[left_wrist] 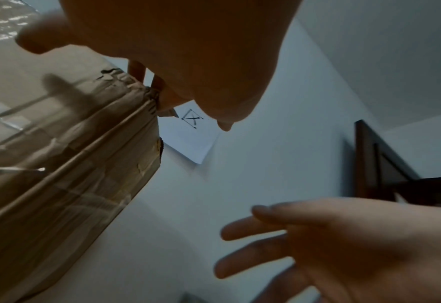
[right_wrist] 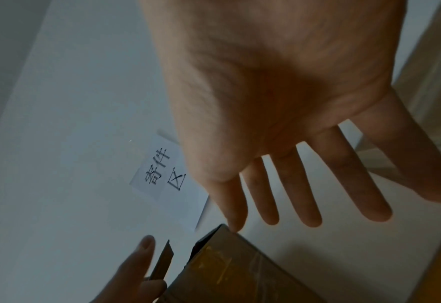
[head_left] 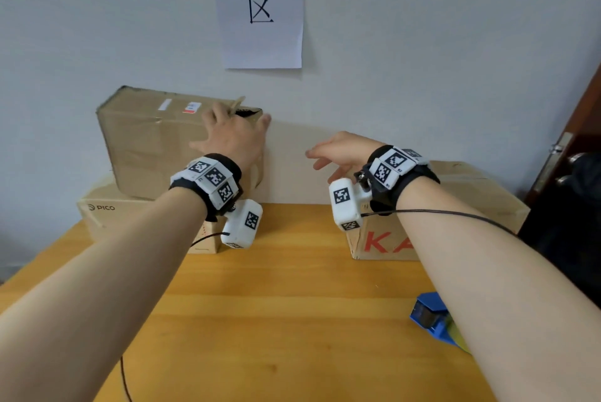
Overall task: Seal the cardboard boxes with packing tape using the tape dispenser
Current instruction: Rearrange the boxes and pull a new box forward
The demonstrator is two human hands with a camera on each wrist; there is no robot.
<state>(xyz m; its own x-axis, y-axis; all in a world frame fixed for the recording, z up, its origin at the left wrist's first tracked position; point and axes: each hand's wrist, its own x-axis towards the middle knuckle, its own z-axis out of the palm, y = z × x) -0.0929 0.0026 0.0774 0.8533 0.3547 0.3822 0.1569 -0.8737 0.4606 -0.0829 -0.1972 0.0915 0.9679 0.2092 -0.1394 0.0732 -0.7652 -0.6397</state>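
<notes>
A worn brown cardboard box (head_left: 146,141) wrapped in clear tape stands on a flat PICO box (head_left: 107,216) against the wall. My left hand (head_left: 232,131) lies with spread fingers on its upper right corner, where a small loose flap (head_left: 239,103) sticks up between the fingers. The left wrist view shows the same box (left_wrist: 58,164) under my left hand (left_wrist: 188,51). My right hand (head_left: 338,151) hovers open and empty just right of that box, fingers pointing at it. The blue tape dispenser (head_left: 429,313) lies on the table at the lower right, partly hidden by my right forearm.
A second cardboard box (head_left: 471,193) with red letters stands at the back right of the wooden table (head_left: 276,304). A paper sign (head_left: 260,11) hangs on the wall above. A dark door (head_left: 579,141) with a handle is at the far right.
</notes>
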